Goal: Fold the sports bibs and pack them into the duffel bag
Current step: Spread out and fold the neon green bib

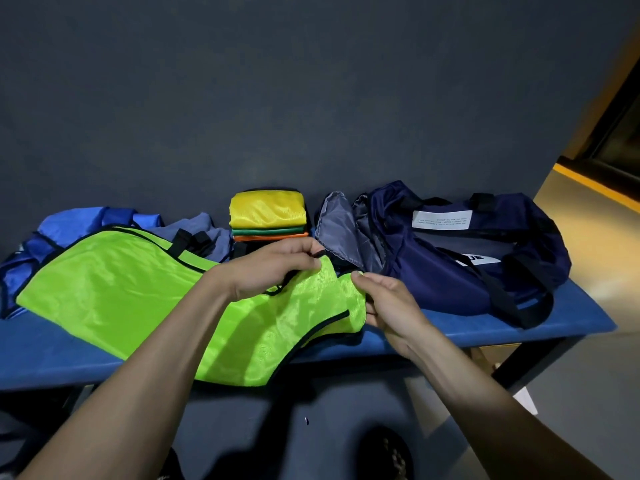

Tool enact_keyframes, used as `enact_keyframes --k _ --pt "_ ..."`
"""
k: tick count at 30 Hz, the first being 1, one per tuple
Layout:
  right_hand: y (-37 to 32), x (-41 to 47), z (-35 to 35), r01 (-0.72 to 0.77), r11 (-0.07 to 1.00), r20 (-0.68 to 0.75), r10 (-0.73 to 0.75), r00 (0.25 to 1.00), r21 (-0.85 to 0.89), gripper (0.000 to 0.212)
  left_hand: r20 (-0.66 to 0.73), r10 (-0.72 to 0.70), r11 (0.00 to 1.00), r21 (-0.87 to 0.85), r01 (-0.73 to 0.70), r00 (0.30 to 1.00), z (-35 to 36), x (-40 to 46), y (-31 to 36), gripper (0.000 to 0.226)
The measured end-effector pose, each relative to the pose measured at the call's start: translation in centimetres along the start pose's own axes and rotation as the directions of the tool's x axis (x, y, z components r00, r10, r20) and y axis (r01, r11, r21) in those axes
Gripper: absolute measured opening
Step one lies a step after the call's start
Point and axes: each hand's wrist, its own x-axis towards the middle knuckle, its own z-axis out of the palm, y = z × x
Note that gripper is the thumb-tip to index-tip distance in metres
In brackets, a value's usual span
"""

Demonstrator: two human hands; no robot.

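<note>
We were mid-fold at frame centre, our left hand [273,268] and right hand [388,306] each pinching a shoulder strap of the lime-green bib [114,299] spread on the tabletop [433,323]; next, we judged, came matching the straps.

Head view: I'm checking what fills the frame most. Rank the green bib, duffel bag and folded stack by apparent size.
1. Green bib, spread across the bench; it lies nearer the camera, which enlarges it.
2. Duffel bag, close behind, so this order is unsure.
3. Folded stack, clearly smallest.
</note>
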Motion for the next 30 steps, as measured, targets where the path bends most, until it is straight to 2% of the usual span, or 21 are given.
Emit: enact_keyframes --k 3,6,11,14,16,18,20,22,26,28,30 --pt "0.1 0.0 0.3 0.0 1.0 0.017 0.0 1.0 0.0 0.022 0.014 0.025 1.0 0.013 -0.025 1.0 0.9 0.9 -1.0 0.016" --pt "0.1 -0.1 0.5 0.004 1.0 0.012 -0.004 1.0 -0.01 0.022 0.038 0.097 0.978 0.181 -0.103 0.995 2.8 2.2 -2.3 0.006" --pt "0.0 -0.4 0.0 0.003 0.999 -0.071 -0.006 0.997 -0.045 0.024 -0.149 0.26 0.893 0.412 -0.179 0.954 4.1 3.6 -3.5 0.007" --pt "0.1 -0.5 0.0 0.004 1.0 -0.103 -0.007 0.995 -0.029 0.031 -0.18 0.338 0.847 0.486 -0.215 0.924 5.2 4.1 -3.8 0.008" --pt "0.5 -0.3 -0.3 0.03 0.99 -0.125 -0.047 0.991 -0.136 0.038 -0.188 0.371 0.838 0.49 -0.241 0.909 5.7 4.4 -4.1 0.009" --pt "1.0 -0.2 -0.6 0.068 0.964 -0.117 -0.101 0.988 -0.258 0.039 -0.18 0.336 0.876 0.421 -0.236 0.925 5.8 4.4 -4.4 0.016" --pt "1.4 -0.1 -0.7 0.078 0.976 -0.101 -0.101 0.99 -0.205 0.028 -0.131 0.221 0.932 0.322 -0.169 0.967 5.3 4.1 -4.5 0.023" --pt "1.6 0.1 -1.0 0.081 0.981 -0.111 -0.101 0.989 -0.174 0.023 -0.079 0.1 0.952 0.297 -0.072 0.992 4.1 3.5 -5.1 0.025" --pt "1.8 0.5 -2.0 0.086 0.971 -0.174 -0.127 0.977 -0.223 0.027 -0.048 -0.046 0.861 0.505 0.064 0.998 1.2 1.9 -7.1 0.014" --pt "1.8 0.4 -2.2 0.084 0.971 -0.19 -0.128 0.973 -0.223 0.025 -0.08 -0.1 0.774 0.62 0.128 0.992 -0.3 1.4 -8.1 0.009" --pt "2.0 0.6 -2.3 0.078 0.969 -0.211 -0.129 0.969 -0.234 0.023 -0.141 -0.103 0.711 0.682 0.172 0.985 -1.6 0.8 -8.7 0.013"
